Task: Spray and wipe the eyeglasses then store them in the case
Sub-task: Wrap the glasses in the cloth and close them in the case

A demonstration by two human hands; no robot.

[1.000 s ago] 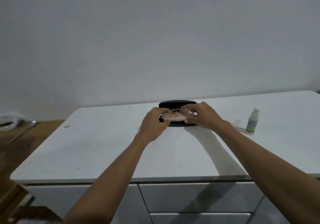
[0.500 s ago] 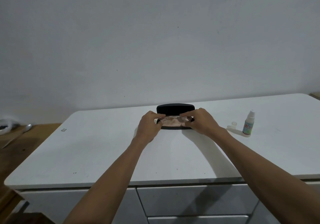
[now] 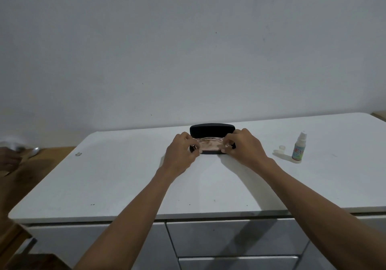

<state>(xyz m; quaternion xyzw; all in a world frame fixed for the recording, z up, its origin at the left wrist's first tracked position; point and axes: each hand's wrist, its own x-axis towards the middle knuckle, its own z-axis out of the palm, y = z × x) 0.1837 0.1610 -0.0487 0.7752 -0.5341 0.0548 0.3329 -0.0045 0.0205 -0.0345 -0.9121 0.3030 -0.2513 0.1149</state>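
A black eyeglass case (image 3: 212, 129) stands open at the back middle of the white counter (image 3: 125, 182), its lid upright. Inside its lower half lie the eyeglasses (image 3: 211, 139), thin-framed, over a pinkish cloth (image 3: 210, 146). My left hand (image 3: 181, 151) pinches the left end of the glasses and my right hand (image 3: 243, 146) pinches the right end. Both hands rest low at the case's rim. A small spray bottle (image 3: 299, 148) stands upright to the right, with its clear cap (image 3: 282, 149) beside it.
The counter sits on grey drawers (image 3: 236, 240) against a plain wall. To the left is a wooden surface (image 3: 27, 171) with a metal spoon (image 3: 33, 151). A small clip-like item (image 3: 78, 154) lies near the counter's left edge.
The glasses and both hands have sunk a little lower into the case. The camera has tilted up and shifted, so the counter appears lower in view.
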